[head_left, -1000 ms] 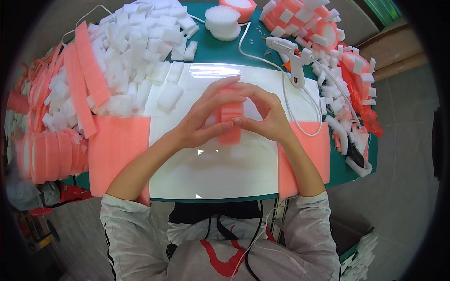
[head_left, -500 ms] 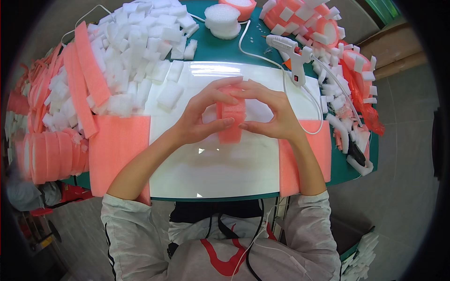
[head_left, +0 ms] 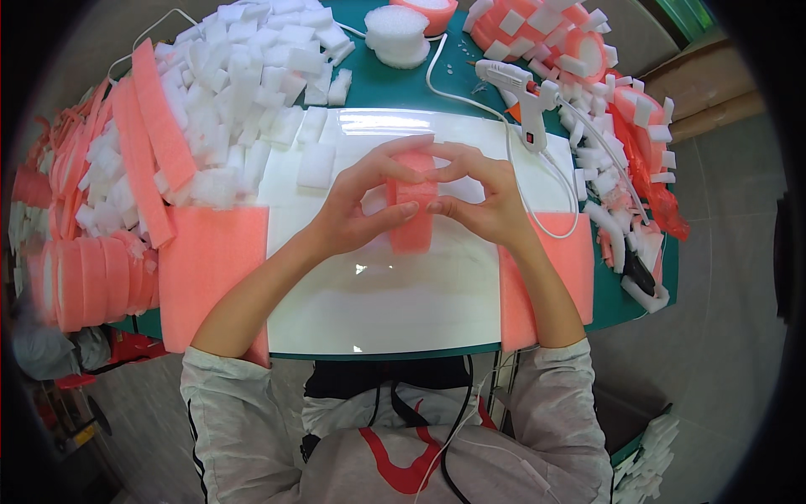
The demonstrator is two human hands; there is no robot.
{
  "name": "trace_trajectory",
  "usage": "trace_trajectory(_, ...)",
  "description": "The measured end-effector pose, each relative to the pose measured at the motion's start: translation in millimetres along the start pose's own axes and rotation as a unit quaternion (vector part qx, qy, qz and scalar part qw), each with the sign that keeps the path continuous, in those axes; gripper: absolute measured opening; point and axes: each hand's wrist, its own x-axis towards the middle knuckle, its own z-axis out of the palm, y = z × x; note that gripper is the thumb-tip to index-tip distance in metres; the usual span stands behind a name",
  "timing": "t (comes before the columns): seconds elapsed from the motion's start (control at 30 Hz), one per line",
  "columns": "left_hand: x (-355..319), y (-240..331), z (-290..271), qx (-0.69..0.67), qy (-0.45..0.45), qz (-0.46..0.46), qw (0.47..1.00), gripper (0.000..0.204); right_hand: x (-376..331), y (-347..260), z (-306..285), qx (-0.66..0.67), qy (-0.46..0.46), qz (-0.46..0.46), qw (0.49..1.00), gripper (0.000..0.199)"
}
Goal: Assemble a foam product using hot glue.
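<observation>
Over the white board (head_left: 378, 302), both hands hold a curved pink foam strip (head_left: 411, 237) standing on its edge. My left hand (head_left: 353, 206) grips its left side, fingers over the far top and thumb on the near face. My right hand (head_left: 491, 197) mirrors it from the right, its thumb tip close to the left thumb. The fingers partly hide the strip's upper part. Beside my left hand lies a white foam block (head_left: 316, 166). A white glue gun (head_left: 522, 94) rests beyond my right hand, its cable looping down beside that hand.
White foam blocks (head_left: 243, 84) are heaped at far left, with long pink strips (head_left: 159, 126) over them. Pink foam rolls (head_left: 92, 281) stand at left. Pink sheets (head_left: 214, 277) flank the board. White foam discs (head_left: 396, 38) sit far back; block-studded pink pieces (head_left: 537, 29) fill the far right.
The seam across the pink strip, visible between my thumbs before, now looks closed up. The white block beside my left hand has turned straighter and shifted slightly away. My hands have barely moved.
</observation>
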Motion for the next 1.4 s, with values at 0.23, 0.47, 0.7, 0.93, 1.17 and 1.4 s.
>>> trace_trajectory(0.23, 1, 0, -1, 0.002, -0.002, -0.008, 1.000, 0.022, 1, 5, -1, -0.054, -0.008, -0.048, 0.997, 0.023)
trace_trajectory(0.47, 0, 1, 1, 0.003, 0.007, -0.015, 1.000, 0.021, -1, 4, 1, -0.054, 0.010, -0.085, 0.995, 0.019)
trace_trajectory(0.7, 0, 2, 0, 0.018, 0.012, -0.017, 1.000, 0.020, 2, -1, -9, -0.044, -0.047, -0.064, 0.996, 0.024)
trace_trajectory(0.93, 1, 1, 1, 0.011, 0.014, -0.026, 1.000, 0.019, 3, -2, -7, -0.021, -0.050, -0.027, 0.998, 0.023)
trace_trajectory(1.17, 3, 2, 2, -0.018, 0.019, -0.032, 0.999, 0.020, 3, 5, -1, 0.046, -0.041, -0.027, 0.998, 0.018)
trace_trajectory(1.4, 1, 2, 1, -0.033, 0.043, -0.043, 0.998, 0.022, 4, 18, 9, 0.121, -0.040, -0.054, 0.990, 0.019)
